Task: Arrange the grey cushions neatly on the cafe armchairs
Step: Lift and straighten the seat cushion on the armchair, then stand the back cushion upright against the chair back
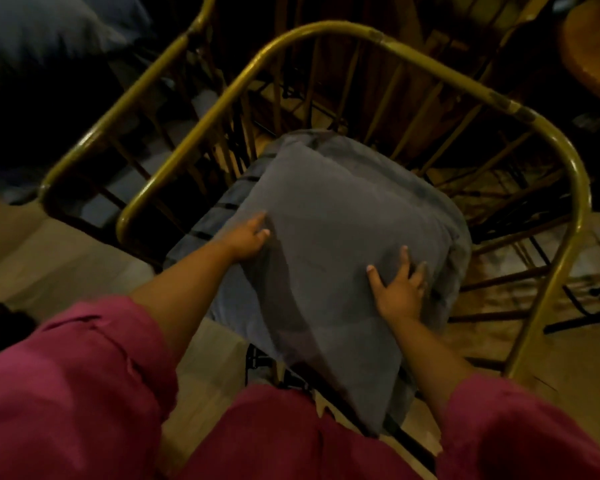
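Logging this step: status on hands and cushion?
Left hand gripping the grey cushion at its left edge. Right hand flat on top, fingers spread. Cushion on the armchair seat, skewed. Nothing in the way.

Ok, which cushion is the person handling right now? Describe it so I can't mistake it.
Find the armchair with the curved brass-coloured frame in the middle of the view. On its seat lies a flatter blue-grey seat pad; the plump grey cushion sits on top. It alone has the left hand and right hand on it, unlike the dark cushion top left.
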